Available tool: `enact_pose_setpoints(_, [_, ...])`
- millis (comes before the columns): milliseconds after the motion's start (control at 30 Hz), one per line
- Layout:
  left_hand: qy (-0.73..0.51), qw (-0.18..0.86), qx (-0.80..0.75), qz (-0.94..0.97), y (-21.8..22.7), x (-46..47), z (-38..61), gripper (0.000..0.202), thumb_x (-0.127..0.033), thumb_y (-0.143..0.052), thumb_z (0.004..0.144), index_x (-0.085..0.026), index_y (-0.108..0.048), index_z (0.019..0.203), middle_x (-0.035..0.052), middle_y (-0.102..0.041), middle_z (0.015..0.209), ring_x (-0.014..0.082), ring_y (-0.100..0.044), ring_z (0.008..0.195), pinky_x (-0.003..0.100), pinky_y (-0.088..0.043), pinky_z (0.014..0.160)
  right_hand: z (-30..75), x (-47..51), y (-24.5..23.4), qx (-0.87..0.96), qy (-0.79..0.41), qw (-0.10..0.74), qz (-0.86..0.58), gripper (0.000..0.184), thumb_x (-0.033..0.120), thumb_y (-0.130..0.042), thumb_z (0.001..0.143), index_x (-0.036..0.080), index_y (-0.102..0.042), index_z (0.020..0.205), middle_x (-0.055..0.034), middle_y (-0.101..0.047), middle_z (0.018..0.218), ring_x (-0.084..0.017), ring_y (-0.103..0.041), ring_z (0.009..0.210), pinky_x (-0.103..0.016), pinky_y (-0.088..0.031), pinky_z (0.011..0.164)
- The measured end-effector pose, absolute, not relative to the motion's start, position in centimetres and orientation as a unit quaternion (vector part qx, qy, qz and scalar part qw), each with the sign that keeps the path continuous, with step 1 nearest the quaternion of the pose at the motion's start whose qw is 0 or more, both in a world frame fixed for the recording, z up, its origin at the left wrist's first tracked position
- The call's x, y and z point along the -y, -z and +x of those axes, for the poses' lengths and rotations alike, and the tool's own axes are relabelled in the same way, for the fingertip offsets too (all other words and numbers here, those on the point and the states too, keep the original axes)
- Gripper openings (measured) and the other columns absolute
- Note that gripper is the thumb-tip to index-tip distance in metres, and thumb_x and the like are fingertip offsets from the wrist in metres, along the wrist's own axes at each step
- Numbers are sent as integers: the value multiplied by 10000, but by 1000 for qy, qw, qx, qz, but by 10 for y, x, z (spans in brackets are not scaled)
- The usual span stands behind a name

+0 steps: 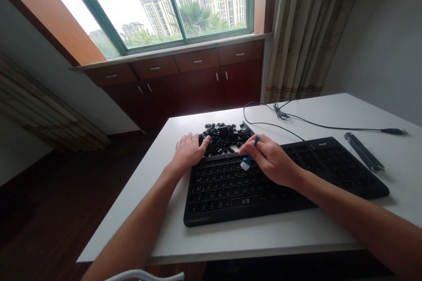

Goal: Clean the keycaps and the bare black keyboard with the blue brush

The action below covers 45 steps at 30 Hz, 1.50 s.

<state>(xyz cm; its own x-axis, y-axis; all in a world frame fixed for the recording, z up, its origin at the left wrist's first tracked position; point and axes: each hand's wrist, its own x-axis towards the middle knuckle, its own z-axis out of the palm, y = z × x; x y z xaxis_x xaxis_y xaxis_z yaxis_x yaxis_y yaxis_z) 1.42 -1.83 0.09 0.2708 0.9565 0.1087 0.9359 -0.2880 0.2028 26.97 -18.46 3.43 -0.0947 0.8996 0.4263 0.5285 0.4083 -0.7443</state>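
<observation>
Keyboard (283, 180): black, flat on white tabletop (329, 232). Right hand (272, 160): grip clamped on blue brush (249, 158), white bristles on upper key rows. Left hand (189, 151): fingers spread, flat at keyboard's far-left corner, touching keycap pile (224, 136).

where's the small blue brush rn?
Head view, centre: the blue brush is in the right hand, white bristles down on the keyboard, just right of the loose keycap pile.

White table (158, 210) — bearing a black keyboard (329, 171), loose keycap pile (222, 137), trailing cable (329, 126) and a dark strip (364, 152)
</observation>
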Motion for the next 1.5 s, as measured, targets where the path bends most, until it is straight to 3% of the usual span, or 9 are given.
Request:
enact_pose_setpoints(200, [-91, 36, -593, 799, 1, 17, 13, 868, -774, -254, 980, -149, -584, 1485, 247, -476, 1631, 439, -400, 1541, 604, -317, 1225, 272, 186, -40, 682, -230, 491, -490, 526, 535, -399, 1105, 216, -783, 939, -70, -710, 1009, -205, -662, 1009, -392, -499, 985])
enact_pose_setpoints(333, [-77, 28, -589, 804, -1, 17, 14, 855, -758, -248, 997, -146, -566, 1502, 245, -470, 1636, 435, -402, 1536, 608, -317, 1219, 271, 188, -40, 715, -285, 456, -446, 516, 512, -389, 1114, 208, -769, 943, -56, -721, 954, -184, -662, 973, -367, -509, 955])
enact_pose_setpoints(433, [-52, 30, -594, 803, -5, 17, 16, 861, -733, -243, 1015, -109, -536, 1531, 257, -434, 1656, 431, -381, 1545, 590, -304, 1228, 272, 188, -37, 753, -248, 417, -445, 476, 463, -400, 1118, 191, -766, 982, -73, -713, 974, -197, -638, 990, -389, -501, 966])
enact_pose_setpoints(600, [-31, 33, -594, 803, -10, 20, 18, 884, -713, -233, 1025, -69, -494, 1572, 268, -407, 1667, 430, -362, 1554, 552, -284, 1245, 273, 185, -36, 732, -180, 445, -484, 456, 460, -420, 1110, 185, -773, 1022, -102, -696, 1045, -212, -629, 999, -408, -503, 959])
enact_pose_setpoints(867, [-29, 36, -594, 803, -8, 19, 17, 888, -716, -235, 1024, -71, -483, 1583, 271, -396, 1672, 437, -353, 1557, 570, -286, 1240, 272, 186, -36, 673, -321, 464, -479, 551, 573, -407, 1096, 202, -765, 901, -58, -711, 928, -175, -668, 896, -362, -502, 899])
enact_pose_setpoints(1000, [-30, 38, -593, 804, -10, 19, 18, 889, -708, -240, 1027, -58, -480, 1584, 283, -392, 1669, 444, -352, 1555, 578, -284, 1240, 272, 184, -33, 706, -244, 444, -495, 504, 521, -420, 1101, 193, -773, 952, -82, -695, 954, -196, -644, 926, -386, -499, 912])
enact_pose_setpoints(1167, [-31, 41, -591, 805, -10, 20, 17, 893, -705, -251, 1028, -44, -476, 1586, 291, -386, 1670, 449, -345, 1560, 580, -279, 1245, 274, 183, -35, 708, -123, 486, -498, 412, 421, -444, 1107, 187, -773, 1031, -85, -722, 1021, -207, -636, 1012, -389, -491, 955])
enact_pose_setpoints(1367, [-35, 40, -594, 803, -8, 20, 16, 894, -717, -249, 1025, -60, -483, 1584, 279, -388, 1675, 443, -347, 1562, 574, -279, 1245, 272, 184, -37, 653, -267, 493, -510, 541, 557, -419, 1097, 201, -751, 860, -46, -708, 872, -162, -653, 812, -351, -491, 805])
enact_pose_setpoints(1500, [-34, 43, -592, 804, -9, 19, 16, 905, -714, -243, 1020, -48, -474, 1587, 291, -380, 1674, 442, -340, 1564, 573, -268, 1248, 271, 184, -33, 670, -238, 465, -527, 521, 553, -424, 1095, 195, -749, 901, -57, -703, 891, -175, -648, 824, -355, -489, 801])
